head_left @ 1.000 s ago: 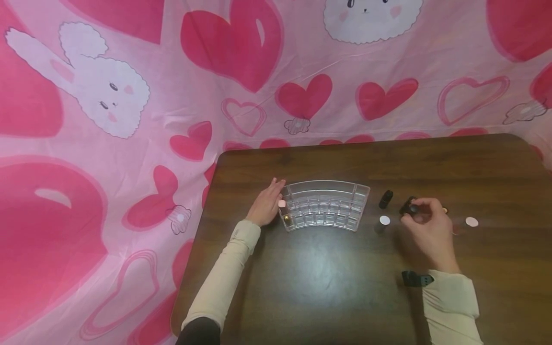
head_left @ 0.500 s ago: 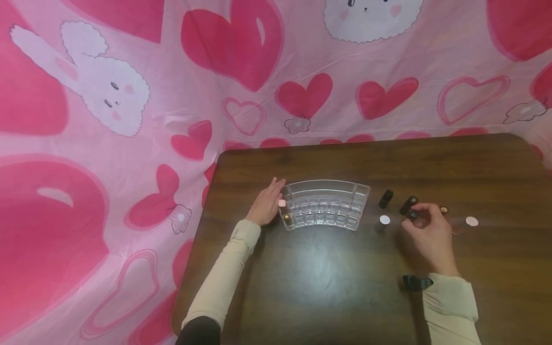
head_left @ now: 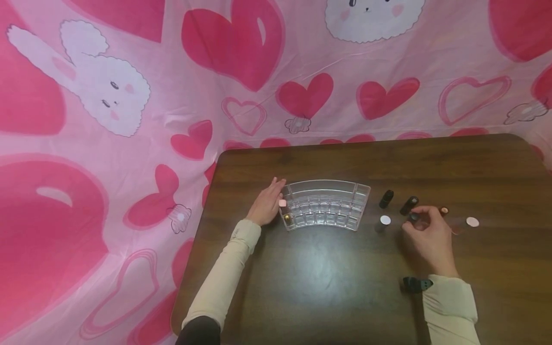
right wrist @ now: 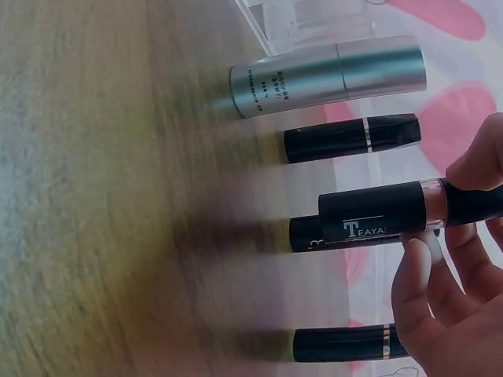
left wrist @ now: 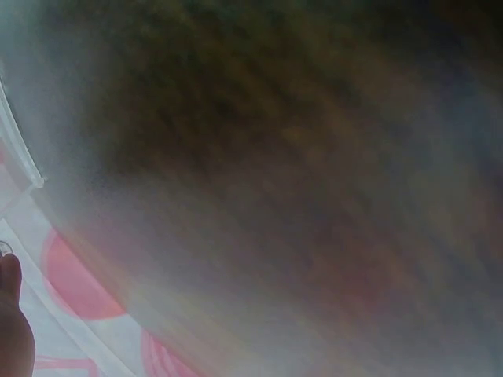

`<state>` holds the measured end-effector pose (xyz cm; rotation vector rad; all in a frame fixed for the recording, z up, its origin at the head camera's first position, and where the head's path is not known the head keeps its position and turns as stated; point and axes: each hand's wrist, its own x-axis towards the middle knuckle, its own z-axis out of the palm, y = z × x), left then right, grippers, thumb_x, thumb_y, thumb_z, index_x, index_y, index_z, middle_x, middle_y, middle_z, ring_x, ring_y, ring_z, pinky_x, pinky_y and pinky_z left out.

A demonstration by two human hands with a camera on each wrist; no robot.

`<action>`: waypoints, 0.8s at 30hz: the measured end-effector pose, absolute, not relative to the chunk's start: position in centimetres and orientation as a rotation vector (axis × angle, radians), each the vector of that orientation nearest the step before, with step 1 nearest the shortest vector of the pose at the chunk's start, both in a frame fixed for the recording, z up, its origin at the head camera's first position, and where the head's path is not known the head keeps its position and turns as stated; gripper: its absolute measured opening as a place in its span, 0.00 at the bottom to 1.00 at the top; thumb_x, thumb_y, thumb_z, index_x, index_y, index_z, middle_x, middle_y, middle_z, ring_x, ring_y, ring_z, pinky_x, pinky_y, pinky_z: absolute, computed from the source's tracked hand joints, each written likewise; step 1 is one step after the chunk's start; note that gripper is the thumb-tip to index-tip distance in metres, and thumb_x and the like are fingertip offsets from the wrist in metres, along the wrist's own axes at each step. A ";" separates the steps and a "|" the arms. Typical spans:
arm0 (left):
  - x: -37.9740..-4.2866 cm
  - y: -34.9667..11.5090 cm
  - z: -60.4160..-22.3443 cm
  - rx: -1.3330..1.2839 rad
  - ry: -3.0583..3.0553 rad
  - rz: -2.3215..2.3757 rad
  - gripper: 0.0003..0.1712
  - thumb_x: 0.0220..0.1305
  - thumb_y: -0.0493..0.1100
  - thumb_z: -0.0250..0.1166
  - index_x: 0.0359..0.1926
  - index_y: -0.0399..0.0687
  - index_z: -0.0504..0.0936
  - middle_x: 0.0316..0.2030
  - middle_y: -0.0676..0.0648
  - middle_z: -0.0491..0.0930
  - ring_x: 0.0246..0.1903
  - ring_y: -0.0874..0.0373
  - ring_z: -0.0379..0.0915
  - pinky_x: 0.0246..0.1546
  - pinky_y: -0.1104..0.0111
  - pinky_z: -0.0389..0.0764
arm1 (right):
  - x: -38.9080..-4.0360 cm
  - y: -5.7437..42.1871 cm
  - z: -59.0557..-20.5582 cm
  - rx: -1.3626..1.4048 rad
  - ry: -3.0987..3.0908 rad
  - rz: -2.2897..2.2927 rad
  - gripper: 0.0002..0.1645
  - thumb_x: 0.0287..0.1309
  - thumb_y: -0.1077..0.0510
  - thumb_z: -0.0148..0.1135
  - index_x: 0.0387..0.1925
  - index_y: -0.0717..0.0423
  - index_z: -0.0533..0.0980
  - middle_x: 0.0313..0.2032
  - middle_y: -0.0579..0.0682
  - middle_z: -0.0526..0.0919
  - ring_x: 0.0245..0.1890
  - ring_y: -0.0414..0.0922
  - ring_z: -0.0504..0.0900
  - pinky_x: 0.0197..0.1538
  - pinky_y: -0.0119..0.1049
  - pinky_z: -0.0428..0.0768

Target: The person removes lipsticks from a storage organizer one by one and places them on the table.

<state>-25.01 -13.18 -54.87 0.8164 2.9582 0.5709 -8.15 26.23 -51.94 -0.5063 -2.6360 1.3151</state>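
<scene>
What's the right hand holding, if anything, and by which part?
The right hand pinches a black tube marked TEAYA by its upper end, at and just above the pinkish band.

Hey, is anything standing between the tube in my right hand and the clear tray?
Yes: a silver tube stands between the held tube in your right hand and the clear tray, with a black tube slightly farther back.

Wears long cream sleeves (head_left: 222, 283) with broad, creased cuffs (head_left: 452, 298); shows black fabric (head_left: 200, 331) farther up left sleeve; bears black band (head_left: 416, 284) just beside right cuff.
</scene>
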 end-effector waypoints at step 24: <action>-24.9 -13.2 -55.0 0.819 2.972 0.608 0.30 0.74 0.46 0.48 0.74 0.52 0.57 0.74 0.50 0.58 0.76 0.56 0.43 0.71 0.54 0.60 | -7.8 26.4 -53.5 -0.493 -2.679 1.272 0.22 0.58 0.59 0.62 0.53 0.61 0.69 0.43 0.61 0.77 0.28 0.35 0.69 0.28 0.24 0.68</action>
